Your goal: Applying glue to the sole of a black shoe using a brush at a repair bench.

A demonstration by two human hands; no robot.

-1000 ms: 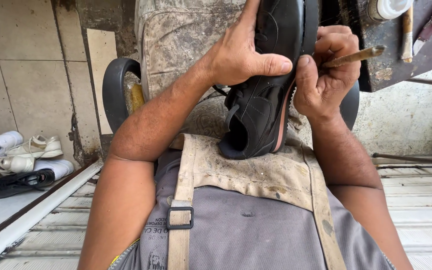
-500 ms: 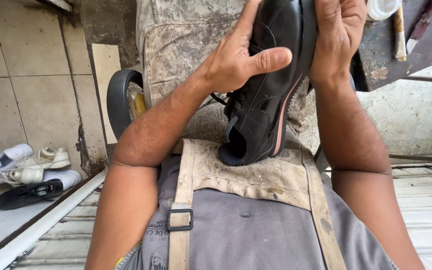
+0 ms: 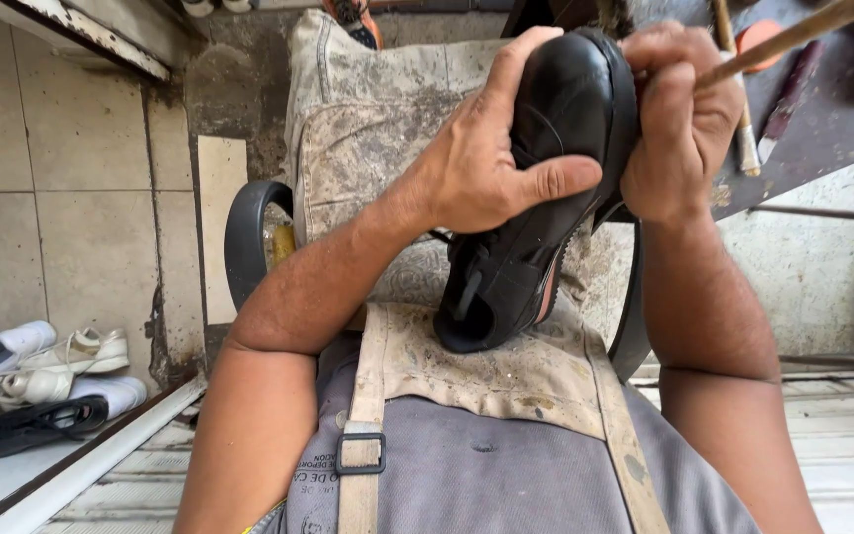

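A black shoe (image 3: 521,237) with a pinkish sole edge rests heel-down on my stained apron (image 3: 506,371), toe pointing up. My left hand (image 3: 491,163) wraps the shoe's upper from the left, thumb lying across it. My right hand (image 3: 679,119) presses against the toe end on the right and grips a thin wooden-handled tool (image 3: 793,38) that slants up to the right. The tool's working tip is hidden behind the hand and shoe.
A dirty cloth-covered seat back (image 3: 368,129) and a black tyre rim (image 3: 244,237) stand ahead of my knees. Several white and black shoes (image 3: 42,381) lie on the floor at the left. A dark workbench (image 3: 803,119) with brushes and tools is at upper right.
My right hand, which pinched the tool low beside the shoe's sole, has moved up to the toe end. The shoe has stayed on the apron in my left hand.
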